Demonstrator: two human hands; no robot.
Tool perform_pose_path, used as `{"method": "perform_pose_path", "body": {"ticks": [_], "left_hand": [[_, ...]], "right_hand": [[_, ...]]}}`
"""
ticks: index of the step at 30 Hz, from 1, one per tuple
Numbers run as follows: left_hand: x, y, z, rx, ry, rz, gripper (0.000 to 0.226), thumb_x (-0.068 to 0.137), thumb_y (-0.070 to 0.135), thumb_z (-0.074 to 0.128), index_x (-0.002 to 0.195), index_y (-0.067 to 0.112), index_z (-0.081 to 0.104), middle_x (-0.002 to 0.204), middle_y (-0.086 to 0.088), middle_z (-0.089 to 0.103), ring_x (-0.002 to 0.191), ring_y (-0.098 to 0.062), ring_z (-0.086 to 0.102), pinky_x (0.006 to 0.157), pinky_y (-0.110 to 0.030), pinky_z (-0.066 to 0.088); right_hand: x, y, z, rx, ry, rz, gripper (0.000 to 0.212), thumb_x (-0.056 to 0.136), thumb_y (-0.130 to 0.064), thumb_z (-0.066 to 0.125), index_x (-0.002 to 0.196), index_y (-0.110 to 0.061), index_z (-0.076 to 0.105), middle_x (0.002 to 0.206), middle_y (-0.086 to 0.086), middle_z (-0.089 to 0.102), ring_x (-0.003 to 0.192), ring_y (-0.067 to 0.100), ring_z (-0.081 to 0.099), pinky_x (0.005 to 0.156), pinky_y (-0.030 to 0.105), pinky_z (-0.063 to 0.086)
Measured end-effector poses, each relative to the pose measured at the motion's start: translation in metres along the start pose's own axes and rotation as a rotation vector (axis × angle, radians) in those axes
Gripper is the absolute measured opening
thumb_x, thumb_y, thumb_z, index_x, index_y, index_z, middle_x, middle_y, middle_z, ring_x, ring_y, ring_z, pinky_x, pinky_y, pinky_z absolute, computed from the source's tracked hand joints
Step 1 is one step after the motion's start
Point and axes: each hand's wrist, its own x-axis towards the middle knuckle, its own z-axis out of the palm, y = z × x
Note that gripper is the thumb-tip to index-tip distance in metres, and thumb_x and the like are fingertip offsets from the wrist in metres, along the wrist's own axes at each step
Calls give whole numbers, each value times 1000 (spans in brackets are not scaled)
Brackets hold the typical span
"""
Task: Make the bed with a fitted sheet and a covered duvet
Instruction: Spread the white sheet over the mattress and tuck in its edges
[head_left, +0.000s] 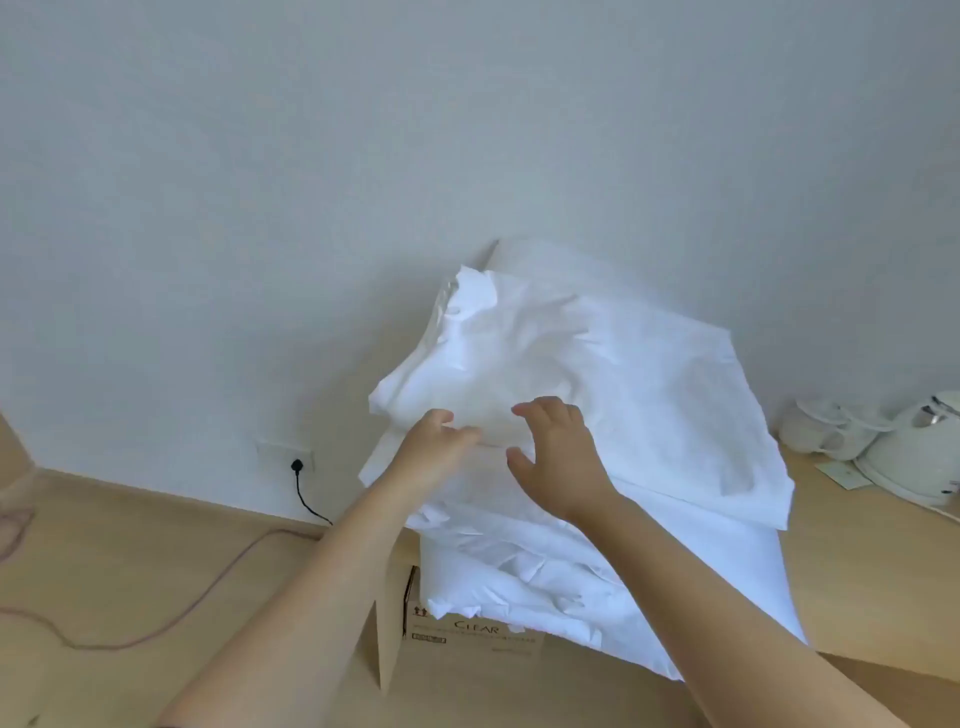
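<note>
**Item 1: stack of white bed linen** (597, 374). Centre of scene, set against the far wall (363, 156). Several layers, part folded and part crumpled. The top layer is a flat folded piece that overhangs to the right. The lower layers bulge toward the near side. Which layer is the fitted sheet and which the duvet cover cannot be told.

**Item 2: cardboard box** (467, 631). Directly under the linen and bearing it. The near face is printed "CLEAR". 1 flap stands open at the near left corner.

**Item 3: left hand** (434, 447). Bare forearm reaching from near left. Fingers are bent, with their tips against the left edge of the upper layers and the thumb raised. Whether cloth is pinched between them cannot be told.

**Item 4: right hand** (558, 457). Just right of the left hand, over the middle of the stack. Fingers are spread and slightly curved, the thumb is out to the left, and the hand holds nothing.

**Item 5: wall socket** (285, 454). Low on the wall, left of the stack, with a black plug (296, 464) in it and its lead dropping to the wooden floor (130, 545).

**Item 6: pink cable** (208, 577). Trails loosely across the floor at left.

**Item 7: white kettle** (919, 447). Far right edge, on a wood surface, with white cups (826, 428) just left of it.
</note>
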Motion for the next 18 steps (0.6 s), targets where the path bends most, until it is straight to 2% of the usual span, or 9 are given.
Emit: {"method": "perform_pose_path", "body": {"ticks": [2, 4, 5, 8, 10, 12, 15, 17, 18], "left_hand": [[26, -3, -3, -177, 62, -104, 67, 84, 33, 63, 138, 6, 33, 118, -9, 54, 105, -23, 56, 86, -31, 47], [44, -4, -4, -437, 87, -205, 69, 80, 27, 69, 134, 2, 33, 102, -8, 54, 91, -20, 59, 71, -26, 48], [52, -5, -4, -547, 108, -243, 74, 78, 25, 71, 136, 4, 29, 102, -8, 53, 90, -19, 58, 68, -24, 47], [67, -9, -1, -734, 278, -306, 95, 72, 23, 76, 143, 21, 13, 132, -11, 40, 113, -26, 50, 82, -31, 44], [72, -14, 4, -852, 374, -349, 94, 70, 21, 77, 141, 20, 15, 137, -9, 38, 113, -26, 49, 84, -34, 44], [78, -12, 5, -1027, 405, -383, 87, 69, 16, 79, 138, 15, 28, 130, -9, 49, 108, -25, 56, 86, -36, 50], [84, 2, 7, -1117, 266, -361, 52, 69, 13, 79, 117, 8, 58, 105, -7, 67, 88, -21, 66, 60, -27, 55], [86, 14, 13, -1044, 175, -359, 44, 68, 17, 81, 108, 9, 63, 100, -5, 70, 83, -20, 67, 55, -25, 52], [88, 21, 18, -977, 155, -342, 49, 67, 20, 82, 111, 10, 62, 103, -6, 69, 87, -21, 66, 59, -27, 53]], "right_hand": [[26, 2, 13, -121, -23, 1, 60, 88, -34, 55, 142, -18, 33, 145, 7, 31, 135, 24, 23, 109, 34, 20], [44, 5, 24, -198, -105, 44, 71, 86, -45, 55, 146, -22, 23, 152, 7, 20, 141, 23, 11, 113, 41, 8], [52, 8, 30, -226, -151, 66, 77, 85, -50, 55, 147, -23, 19, 155, 7, 15, 143, 24, 6, 113, 45, 3], [66, 17, 44, -336, -224, 95, 88, 80, -63, 52, 148, -27, 10, 156, 6, 7, 144, 26, -1, 111, 55, -3], [73, 21, 48, -454, -207, 59, 88, 80, -65, 48, 148, -25, 8, 154, 7, 12, 142, 29, 6, 108, 58, 3], [77, 23, 51, -560, -169, -5, 82, 84, -59, 46, 147, -22, 9, 148, 9, 22, 136, 31, 18, 106, 57, 12], [84, 18, 52, -623, -187, -33, 72, 87, -40, 50, 146, -16, 16, 133, 12, 39, 122, 32, 38, 99, 49, 29], [88, 14, 48, -596, -99, -66, 57, 82, -26, 59, 132, -8, 41, 104, 9, 55, 93, 28, 54, 74, 33, 43], [90, 15, 45, -563, -35, -65, 43, 80, -22, 61, 119, -7, 50, 85, 4, 54, 75, 24, 54, 57, 25, 38]]}}
